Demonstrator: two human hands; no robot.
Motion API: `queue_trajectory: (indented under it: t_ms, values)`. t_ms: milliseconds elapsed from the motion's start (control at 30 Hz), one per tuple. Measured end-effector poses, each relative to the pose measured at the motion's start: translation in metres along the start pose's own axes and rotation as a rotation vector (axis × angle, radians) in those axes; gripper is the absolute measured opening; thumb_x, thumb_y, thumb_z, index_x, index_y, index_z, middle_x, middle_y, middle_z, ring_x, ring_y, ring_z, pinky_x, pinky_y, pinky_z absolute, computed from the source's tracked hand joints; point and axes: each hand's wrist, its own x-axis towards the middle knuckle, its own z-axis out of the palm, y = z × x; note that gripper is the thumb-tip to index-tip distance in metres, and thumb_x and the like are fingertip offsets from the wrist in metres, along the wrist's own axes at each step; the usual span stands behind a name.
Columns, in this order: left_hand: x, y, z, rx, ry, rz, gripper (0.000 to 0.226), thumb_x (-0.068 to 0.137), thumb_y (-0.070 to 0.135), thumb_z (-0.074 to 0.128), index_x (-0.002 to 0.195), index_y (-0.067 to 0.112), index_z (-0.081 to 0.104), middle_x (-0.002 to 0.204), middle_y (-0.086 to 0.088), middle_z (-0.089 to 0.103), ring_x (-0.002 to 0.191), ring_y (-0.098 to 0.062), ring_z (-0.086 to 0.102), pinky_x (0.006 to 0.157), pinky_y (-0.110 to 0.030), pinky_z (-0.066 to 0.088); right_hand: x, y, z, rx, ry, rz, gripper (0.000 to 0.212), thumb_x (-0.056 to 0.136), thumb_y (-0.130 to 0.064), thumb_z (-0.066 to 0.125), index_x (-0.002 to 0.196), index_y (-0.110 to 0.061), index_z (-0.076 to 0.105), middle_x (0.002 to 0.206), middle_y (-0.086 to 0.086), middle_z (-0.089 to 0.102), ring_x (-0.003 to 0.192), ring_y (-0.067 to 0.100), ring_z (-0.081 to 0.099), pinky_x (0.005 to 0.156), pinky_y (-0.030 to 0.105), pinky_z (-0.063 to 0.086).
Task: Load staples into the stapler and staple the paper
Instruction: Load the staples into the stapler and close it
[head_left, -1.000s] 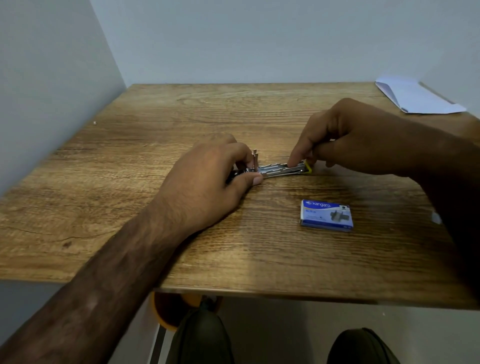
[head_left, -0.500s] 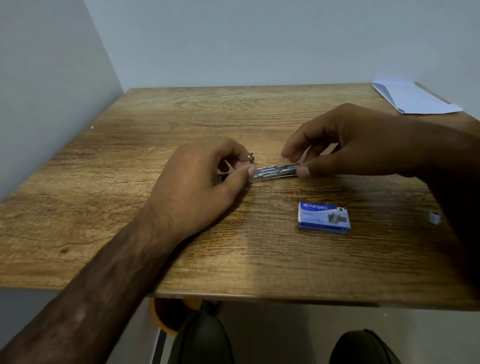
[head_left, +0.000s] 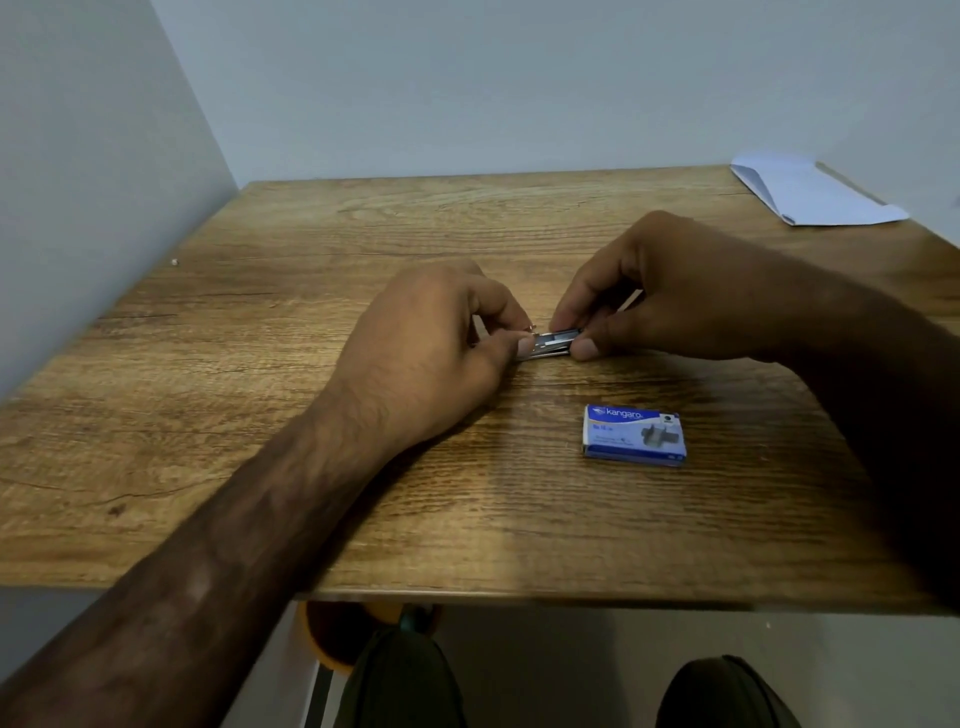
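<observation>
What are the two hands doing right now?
Left hand: pinched shut on the stapler.
Right hand: pinched shut on the stapler's other end.

The stapler is a small silver metal one lying flat, mostly covered, so only a short shiny middle stretch shows. The staple box is blue and white with "kangaro" printed on top, closed, flat, near the stapler on its front-right side. The paper is white, folded, well beyond the stapler toward the far right.
</observation>
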Motion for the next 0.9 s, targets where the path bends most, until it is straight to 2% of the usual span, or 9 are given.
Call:
queue_trajectory:
  t_ms: [167, 333, 500, 700, 900]
  values:
    - [-0.001, 0.005, -0.001, 0.130, -0.006, 0.055, 0.010, 0.088, 0.035, 0.071, 0.092, 0.030, 0.080, 0.092, 0.008, 0.067, 0.087, -0.016, 0.062, 0.077, -0.045, 0.054, 0.000, -0.002, 0.001, -0.008, -0.008, 0.008, 0.018, 0.074, -0.021, 0.088, 0.088, -0.031, 0.082, 0.078, -0.012, 0.079, 0.079, 0.003, 0.072, 0.083, 0.035, 0.059]
    - [-0.004, 0.007, 0.000, 0.195, 0.016, 0.100, 0.012, 0.090, 0.034, 0.069, 0.095, 0.029, 0.079, 0.095, 0.008, 0.065, 0.088, -0.014, 0.060, 0.076, -0.044, 0.054, 0.000, -0.003, 0.000, -0.008, -0.010, 0.021, 0.018, 0.074, -0.022, 0.087, 0.088, -0.033, 0.082, 0.079, -0.012, 0.079, 0.081, 0.003, 0.072, 0.085, 0.039, 0.058]
    - [-0.008, 0.007, 0.000, 0.251, 0.025, 0.164, 0.017, 0.093, 0.032, 0.064, 0.100, 0.024, 0.078, 0.098, 0.003, 0.064, 0.092, -0.022, 0.062, 0.074, -0.045, 0.053, 0.001, -0.002, 0.002, 0.014, -0.008, 0.020, 0.018, 0.074, -0.021, 0.087, 0.087, -0.032, 0.082, 0.079, -0.013, 0.079, 0.081, 0.002, 0.071, 0.083, 0.034, 0.058]
    - [-0.011, 0.010, 0.001, 0.420, 0.025, 0.280, 0.024, 0.097, 0.031, 0.054, 0.099, 0.018, 0.075, 0.104, -0.001, 0.065, 0.091, -0.028, 0.063, 0.064, -0.037, 0.047, 0.001, 0.000, 0.001, 0.027, -0.008, 0.023, 0.017, 0.075, -0.020, 0.087, 0.087, -0.032, 0.082, 0.080, -0.015, 0.079, 0.079, -0.001, 0.071, 0.076, 0.027, 0.054]
    - [-0.010, 0.000, 0.000, 0.283, 0.023, 0.230, 0.022, 0.097, 0.036, 0.059, 0.106, 0.026, 0.076, 0.101, 0.004, 0.064, 0.093, -0.021, 0.063, 0.072, -0.042, 0.053, 0.001, -0.001, 0.002, 0.020, -0.007, 0.020, 0.017, 0.075, -0.020, 0.087, 0.087, -0.031, 0.082, 0.080, -0.012, 0.079, 0.081, 0.003, 0.072, 0.080, 0.031, 0.057]
